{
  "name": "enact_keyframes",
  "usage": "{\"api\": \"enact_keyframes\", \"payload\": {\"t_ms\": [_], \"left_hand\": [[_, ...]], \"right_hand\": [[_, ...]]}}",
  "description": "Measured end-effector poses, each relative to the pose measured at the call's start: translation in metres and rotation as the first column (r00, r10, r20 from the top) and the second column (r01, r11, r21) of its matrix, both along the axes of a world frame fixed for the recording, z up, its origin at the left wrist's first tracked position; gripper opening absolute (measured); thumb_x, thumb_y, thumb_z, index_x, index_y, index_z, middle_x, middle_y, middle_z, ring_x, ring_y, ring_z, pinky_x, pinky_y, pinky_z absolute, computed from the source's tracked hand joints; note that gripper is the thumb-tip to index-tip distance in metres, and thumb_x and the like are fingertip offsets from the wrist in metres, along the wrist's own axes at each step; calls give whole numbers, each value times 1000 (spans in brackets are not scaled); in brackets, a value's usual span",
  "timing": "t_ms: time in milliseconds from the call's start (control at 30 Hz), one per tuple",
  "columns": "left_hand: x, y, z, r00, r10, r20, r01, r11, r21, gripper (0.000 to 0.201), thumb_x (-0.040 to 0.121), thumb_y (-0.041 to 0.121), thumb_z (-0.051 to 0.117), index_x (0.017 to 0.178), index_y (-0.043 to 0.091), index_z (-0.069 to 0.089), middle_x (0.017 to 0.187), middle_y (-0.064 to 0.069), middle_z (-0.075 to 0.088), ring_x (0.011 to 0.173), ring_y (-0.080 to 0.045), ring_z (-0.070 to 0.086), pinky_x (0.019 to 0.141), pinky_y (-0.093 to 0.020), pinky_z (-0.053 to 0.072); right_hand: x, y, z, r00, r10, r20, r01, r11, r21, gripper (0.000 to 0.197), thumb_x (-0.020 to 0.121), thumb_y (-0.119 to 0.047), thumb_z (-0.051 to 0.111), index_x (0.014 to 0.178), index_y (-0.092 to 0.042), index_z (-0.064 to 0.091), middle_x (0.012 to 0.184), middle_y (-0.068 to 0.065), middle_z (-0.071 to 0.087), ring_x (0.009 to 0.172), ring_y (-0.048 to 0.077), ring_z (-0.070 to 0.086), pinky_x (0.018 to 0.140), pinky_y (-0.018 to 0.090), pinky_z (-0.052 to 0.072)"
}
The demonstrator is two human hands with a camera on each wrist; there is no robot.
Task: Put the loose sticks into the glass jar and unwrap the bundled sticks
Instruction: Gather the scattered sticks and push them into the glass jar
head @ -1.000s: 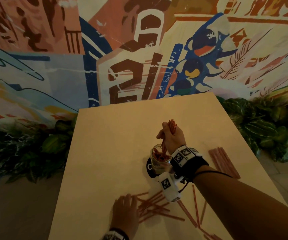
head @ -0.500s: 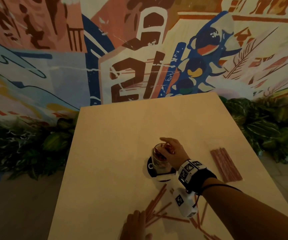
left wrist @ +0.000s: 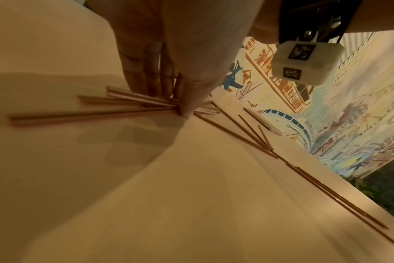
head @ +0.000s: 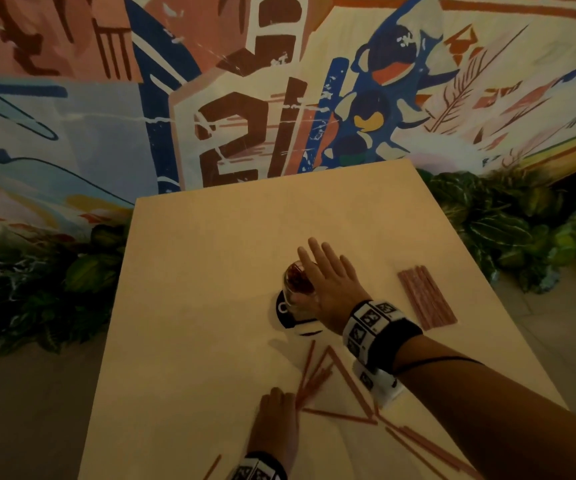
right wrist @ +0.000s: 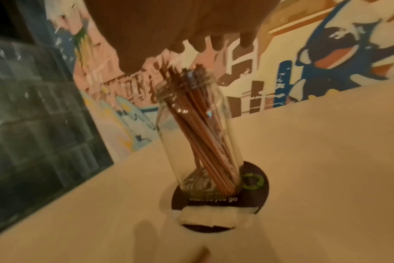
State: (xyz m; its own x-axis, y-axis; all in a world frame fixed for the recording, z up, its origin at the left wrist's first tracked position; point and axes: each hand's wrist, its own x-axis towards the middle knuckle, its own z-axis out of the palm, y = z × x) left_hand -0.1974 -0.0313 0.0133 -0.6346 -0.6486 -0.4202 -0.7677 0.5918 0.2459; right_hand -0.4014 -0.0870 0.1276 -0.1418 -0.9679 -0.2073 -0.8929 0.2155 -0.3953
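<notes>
The right hand (head: 331, 282) has let go of its bunch: a second ago it held sticks above the glass jar (right wrist: 198, 135), now its grip is released, fingers flat over the mouth, the sticks standing inside. The left hand (left wrist: 169, 58) pinches more loose sticks (head: 317, 379) together on the table (head: 210, 271). The wrapped bundle (head: 427, 297) lies untouched to the right.

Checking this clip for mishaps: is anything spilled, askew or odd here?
The glass jar leans off vertical on its coaster, sticks poking past the rim under the flat right hand. Loose sticks lie scattered by the left hand.
</notes>
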Motion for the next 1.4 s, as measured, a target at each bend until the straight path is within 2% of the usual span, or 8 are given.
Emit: {"api": "enact_keyframes", "payload": {"t_ms": [133,300,433,600,700,767,1200,1400], "left_hand": [[-6,0,10,992,102,71,-106,993,57,30,99,27,34,124,14,45,127,-7,47,118,-25,46,99,-32,38],[-14,4,16,986,161,47,-164,983,78,50,95,30,41,140,13,30,139,-6,35,127,-24,37,107,-32,34],[-24,7,15,988,97,116,-106,992,72,51,95,31,44,140,11,31,143,-8,30,129,-26,35,108,-34,35],[-27,4,14,988,52,148,-64,995,81,28,96,15,42,122,10,50,131,-10,46,120,-27,44,100,-34,42],[-27,3,18,985,39,170,-54,995,88,29,96,11,39,123,8,48,132,-12,46,122,-29,43,101,-36,41],[-26,5,22,981,32,192,-53,993,104,33,95,7,38,128,6,44,136,-14,43,126,-30,40,103,-38,39],[-7,14,20,959,73,273,-86,996,36,38,92,-2,34,129,3,39,137,-16,39,126,-32,38,101,-37,39],[2,13,21,949,101,299,-105,994,-1,36,95,4,31,131,3,36,137,-17,40,126,-32,39,101,-40,39]], "right_hand": [[-28,57,-13,955,-259,149,268,962,-50,56,91,-45,39,140,-20,29,149,6,29,136,24,26,113,45,27],[-40,184,-56,875,-485,-10,464,832,305,49,90,-39,48,133,-18,40,140,6,40,125,24,40,107,34,35],[-15,253,-77,907,-421,-13,372,787,492,60,83,-53,51,132,-20,40,135,5,38,124,25,40,104,36,39],[7,264,-97,959,-218,-180,273,884,380,42,44,-38,89,78,-27,66,78,-5,62,63,17,64,48,27,55],[15,251,-94,970,-223,-99,244,883,401,20,91,-24,49,107,-17,59,108,5,58,102,26,55,87,35,48],[19,246,-97,960,-268,-87,279,871,403,26,94,-16,38,113,-10,55,117,10,54,110,28,50,94,37,42],[30,230,-97,997,-82,-14,79,879,471,33,94,-8,30,126,-10,37,128,11,41,113,30,45,98,40,40],[65,233,-79,992,64,106,-112,833,542,26,91,-14,37,117,-9,41,120,11,47,101,32,56,78,38,43]]}}
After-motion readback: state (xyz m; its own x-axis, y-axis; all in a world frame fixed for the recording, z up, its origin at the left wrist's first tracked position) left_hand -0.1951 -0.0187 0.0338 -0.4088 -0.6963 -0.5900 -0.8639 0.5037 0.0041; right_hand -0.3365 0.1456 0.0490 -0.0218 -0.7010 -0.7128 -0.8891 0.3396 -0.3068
